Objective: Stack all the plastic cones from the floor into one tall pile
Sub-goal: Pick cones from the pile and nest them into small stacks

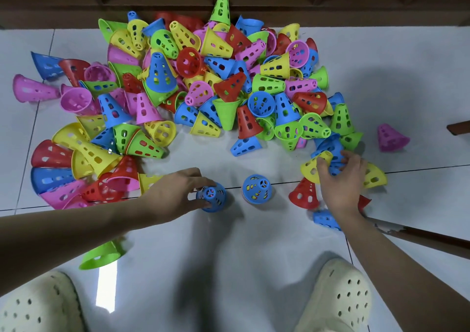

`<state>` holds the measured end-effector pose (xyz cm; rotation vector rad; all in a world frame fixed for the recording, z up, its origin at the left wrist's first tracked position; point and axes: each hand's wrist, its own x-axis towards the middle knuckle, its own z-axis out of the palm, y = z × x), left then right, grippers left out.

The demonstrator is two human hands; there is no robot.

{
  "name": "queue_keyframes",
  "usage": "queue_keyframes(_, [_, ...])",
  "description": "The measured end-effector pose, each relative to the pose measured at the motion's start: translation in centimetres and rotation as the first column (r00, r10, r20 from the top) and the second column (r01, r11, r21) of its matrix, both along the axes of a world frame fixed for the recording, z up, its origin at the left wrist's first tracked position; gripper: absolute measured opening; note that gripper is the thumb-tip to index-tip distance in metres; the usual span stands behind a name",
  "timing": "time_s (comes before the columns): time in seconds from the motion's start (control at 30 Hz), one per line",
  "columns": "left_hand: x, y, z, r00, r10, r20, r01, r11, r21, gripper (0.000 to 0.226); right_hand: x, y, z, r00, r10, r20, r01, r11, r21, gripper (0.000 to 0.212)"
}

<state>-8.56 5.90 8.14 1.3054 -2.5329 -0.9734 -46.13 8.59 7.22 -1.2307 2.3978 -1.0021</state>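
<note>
A big heap of perforated plastic cones (193,82) in blue, red, yellow, green and pink covers the white tiled floor ahead of me. Two upright piles stand in front of it: a blue-topped pile (256,188) in the middle, with other colours showing through its holes, and a second blue-topped cone (213,197) to its left. My left hand (175,194) grips that left cone by its top. My right hand (339,176) closes on a blue cone (330,148) beside a yellow cone (311,167) at the heap's right edge.
A lone pink cone (391,138) lies far right and a green cone (100,256) lies under my left forearm. A red cone (304,195) and a blue cone (325,219) sit by my right wrist. Wooden legs (422,237) cross at right. My cream clogs (338,298) are at the bottom. A dark wooden wall base backs the heap.
</note>
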Motion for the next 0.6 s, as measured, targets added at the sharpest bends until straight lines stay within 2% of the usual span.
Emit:
queue_keyframes(0.23, [-0.2, -0.6, 0.0, 1.0, -0.016, -0.004, 0.016, 0.999, 0.034, 0.047, 0.0, -0.8, -1.8, 0.997, 0.073, -0.017, -0.069, 0.985, 0.155, 0.043])
queue_keyframes(0.4, [0.0, -0.9, -0.3, 0.999, -0.018, -0.033, 0.021, 0.996, 0.082, 0.049, 0.5, -1.7, -2.1, 0.988, 0.152, -0.006, -0.141, 0.931, 0.337, 0.044])
queue_keyframes(0.53, [0.1, -0.9, -0.3, 0.999, -0.021, -0.033, 0.024, 0.994, 0.102, 0.05, 1.6, -2.9, -1.6, 0.977, 0.213, -0.008, -0.196, 0.914, 0.355, 0.044])
queue_keyframes(0.6, [0.4, -0.8, -0.1, 1.0, -0.011, -0.013, 0.012, 0.994, 0.107, 0.052, 2.6, -3.0, -0.9, 0.976, 0.216, 0.037, -0.217, 0.929, 0.299, 0.042])
